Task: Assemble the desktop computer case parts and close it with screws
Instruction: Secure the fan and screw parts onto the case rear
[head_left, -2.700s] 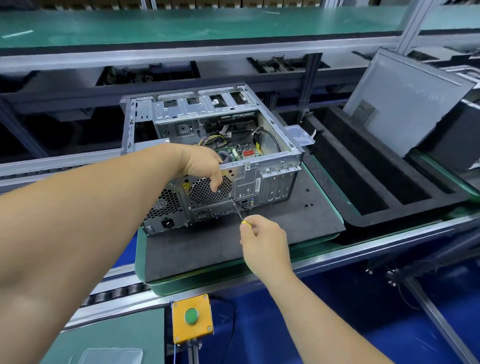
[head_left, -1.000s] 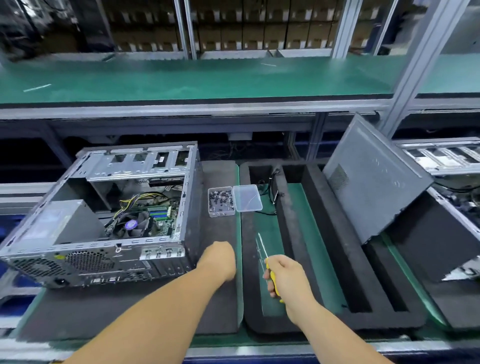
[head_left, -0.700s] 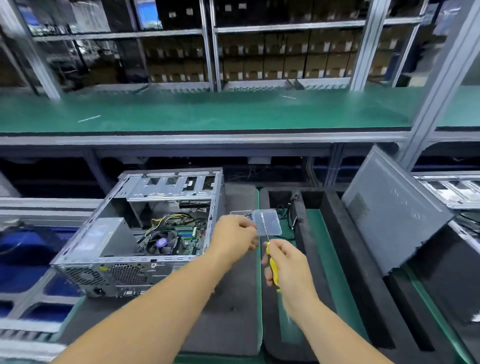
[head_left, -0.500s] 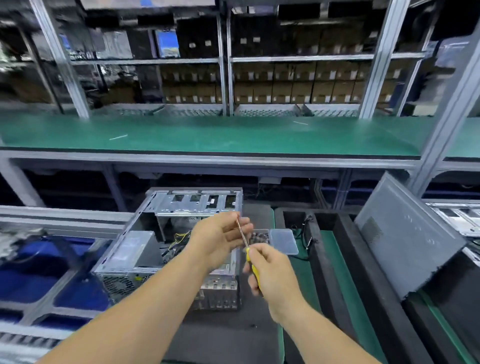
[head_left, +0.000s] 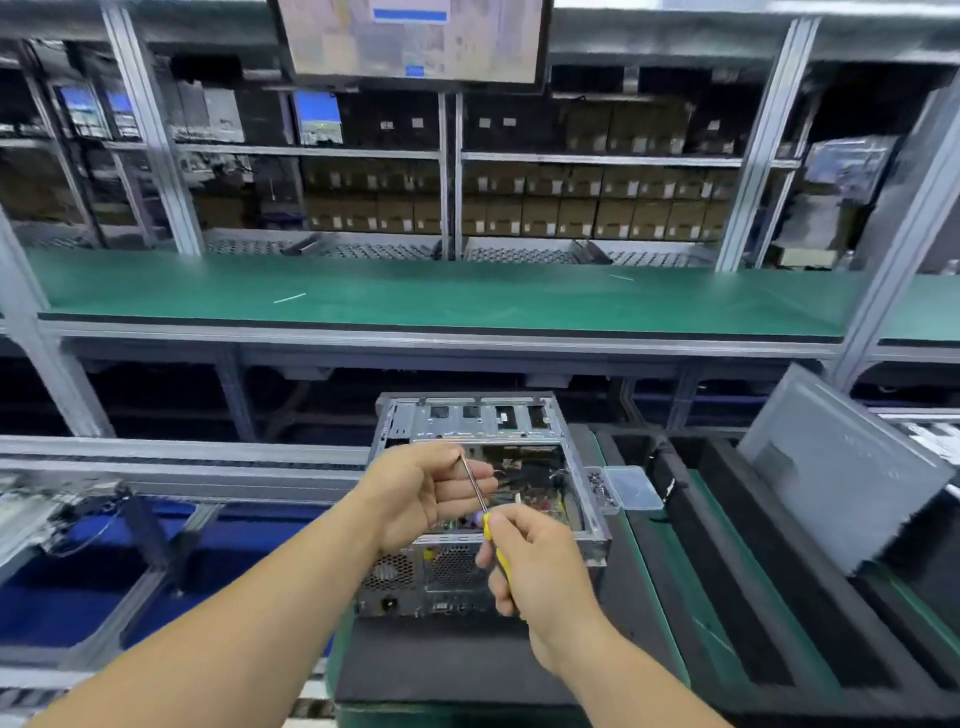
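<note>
Our left hand (head_left: 426, 493) pinches at the tip of the screwdriver (head_left: 483, 512) that our right hand (head_left: 540, 566) grips, both above the open case (head_left: 483, 519) beneath them, where a screw fumbled here could drop among the boards.

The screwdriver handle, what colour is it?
Yellow. The screwdriver handle shows best in the head view, gripped in the right hand.

Bare, dull grey sheet-metal computer case (head_left: 488, 431) on matt black foam pad (head_left: 452, 665); at three o'clock, clear glossy plastic screw box (head_left: 631, 486) and matt grey metal side panel (head_left: 841, 467).
</note>
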